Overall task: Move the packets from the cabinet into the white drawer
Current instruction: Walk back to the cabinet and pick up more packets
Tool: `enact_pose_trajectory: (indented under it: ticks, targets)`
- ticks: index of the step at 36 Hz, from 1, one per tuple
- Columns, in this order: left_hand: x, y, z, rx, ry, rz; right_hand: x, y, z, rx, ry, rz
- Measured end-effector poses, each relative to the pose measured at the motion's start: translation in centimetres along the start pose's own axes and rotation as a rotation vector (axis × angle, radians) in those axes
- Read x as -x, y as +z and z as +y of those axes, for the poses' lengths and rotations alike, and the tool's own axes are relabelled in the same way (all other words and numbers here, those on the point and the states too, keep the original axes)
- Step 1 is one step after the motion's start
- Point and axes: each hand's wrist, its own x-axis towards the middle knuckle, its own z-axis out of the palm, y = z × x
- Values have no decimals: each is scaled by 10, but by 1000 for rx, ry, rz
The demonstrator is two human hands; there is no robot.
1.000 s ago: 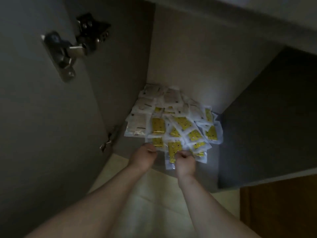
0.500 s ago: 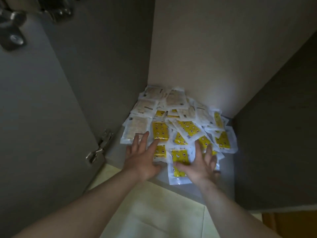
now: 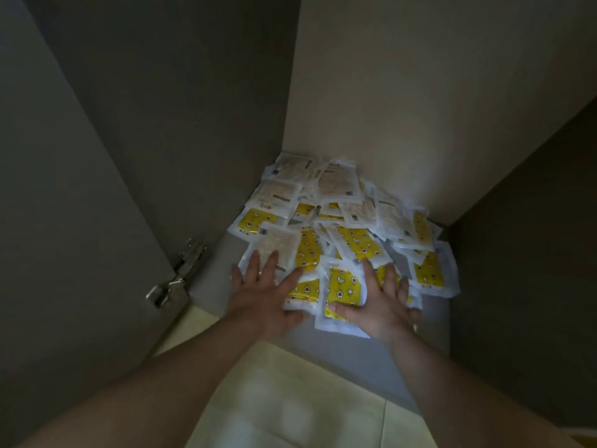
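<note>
Pickup step: packets (image 3: 349, 221) heaped in the back corner of the cabinet (image 3: 420, 92). Person's left hand (image 3: 265, 295) and right hand (image 3: 378, 305) lie flat on the heap's front edge, fingers spread, gripping nothing. Next, I'd say: rake a bunch together, pinch, lift. No drawer in view.

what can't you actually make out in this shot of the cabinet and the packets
- The white drawer: outside the head view, nowhere in frame.
- Packet count: the pile of packets overlaps, hiding the lower ones.
- Packet print: too small and dim to read.
- What lies beneath the left hand and right hand: covered by the palms.
</note>
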Motion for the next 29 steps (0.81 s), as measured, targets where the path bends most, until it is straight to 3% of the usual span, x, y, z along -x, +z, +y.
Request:
enact_pose_trajectory:
  ticks: [7, 11, 16, 20, 24, 27, 29]
  targets:
    - [34, 14, 5, -19, 47, 101, 41, 40, -11, 87, -29, 139]
    - [49, 35, -1, -78, 101, 199, 63, 55, -14, 165, -111, 145]
    - [61, 53, -3, -100, 119, 257, 79, 61, 7, 233, -257, 296]
    - [62, 49, -2, -104, 193, 415, 84, 64, 18, 201, -302, 349]
    - [58, 30, 4, -104, 138, 259, 84, 51, 11, 187, -219, 302]
    - [50, 26, 8, -70, 140, 151, 76, 44, 12, 81, -216, 97]
    - [45, 22, 10, -85, 133, 74, 73, 37, 11, 17, -217, 49]
